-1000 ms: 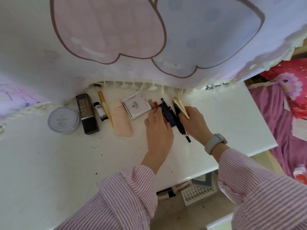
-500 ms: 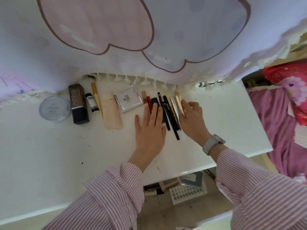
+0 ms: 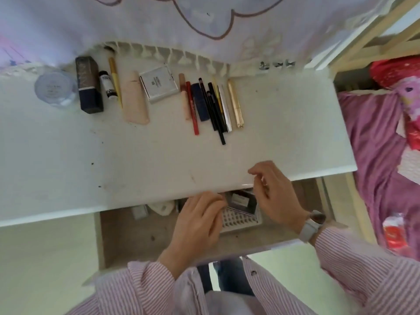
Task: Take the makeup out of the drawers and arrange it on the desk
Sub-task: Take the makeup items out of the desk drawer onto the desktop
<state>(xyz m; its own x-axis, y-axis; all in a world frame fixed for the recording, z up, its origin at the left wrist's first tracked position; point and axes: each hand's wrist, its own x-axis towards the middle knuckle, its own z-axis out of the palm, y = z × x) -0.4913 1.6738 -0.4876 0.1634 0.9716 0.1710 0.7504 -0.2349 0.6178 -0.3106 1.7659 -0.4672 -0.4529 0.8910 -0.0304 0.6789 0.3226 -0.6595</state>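
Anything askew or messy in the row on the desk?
Mostly tidy. The long black pencil lies slanted and sticks out past the other sticks toward the desk's front edge. Small dark specks dot the white desk top. Nothing spilled or broken shows.

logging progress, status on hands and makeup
Left hand and right hand in open drawer, at dark palette. Grip unclear. Nothing blocking.

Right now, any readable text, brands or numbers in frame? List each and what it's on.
None reads for certain.
Dark box: large pale vertical letters, too blurred to read.
Round jar lid: faint print line, blurred.
Small white tube: dark print, too small.
Silver compact: small central mark and lines, illegible.
Red pencil: dark lettering along the barrel, too small.
Dark palette in the drawer: white label, nothing readable.
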